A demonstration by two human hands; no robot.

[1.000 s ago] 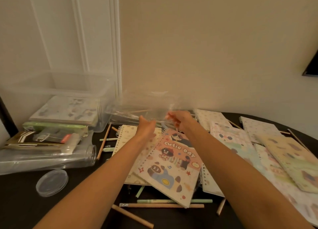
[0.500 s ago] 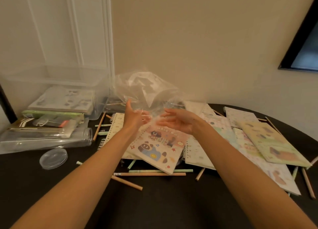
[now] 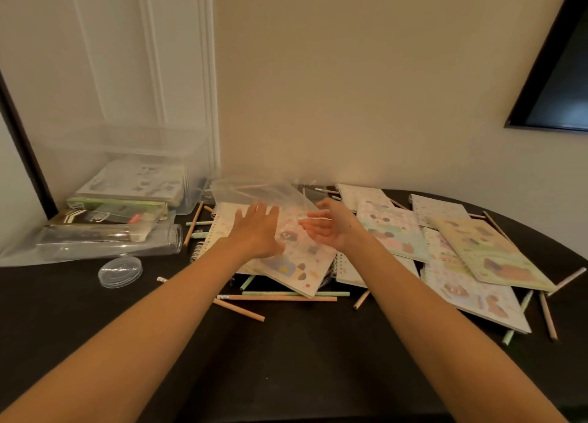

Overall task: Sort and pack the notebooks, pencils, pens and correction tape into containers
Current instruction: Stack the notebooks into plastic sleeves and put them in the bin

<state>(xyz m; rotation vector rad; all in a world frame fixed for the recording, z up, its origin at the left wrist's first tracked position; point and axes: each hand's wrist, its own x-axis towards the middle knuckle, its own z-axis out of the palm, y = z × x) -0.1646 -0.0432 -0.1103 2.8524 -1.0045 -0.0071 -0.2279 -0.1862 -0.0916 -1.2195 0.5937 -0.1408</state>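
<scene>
Several spiral notebooks with cartoon covers lie spread over the black table (image 3: 286,365); one with bear pictures (image 3: 296,263) sits in the middle under my hands. A clear plastic bag (image 3: 270,196) lies on the notebooks just beyond my fingers. My left hand (image 3: 257,231) hovers open, palm down, at the bag's near edge. My right hand (image 3: 331,228) is open with fingers spread, beside the bag; whether it touches the plastic is unclear. Wooden pencils (image 3: 276,298) and pale green pens (image 3: 296,293) lie scattered around the pile.
A clear plastic bin (image 3: 133,142) with a notebook inside stands at the back left by the wall. In front of it lie boxed items and a clear tube (image 3: 108,247) on its side, with a round clear lid (image 3: 120,271) beside it. More notebooks (image 3: 490,257) cover the right.
The bag, held up and puffed between my hands earlier, has dropped flat onto the notebooks. Both hands have let go and opened. My view has pulled back from the table.
</scene>
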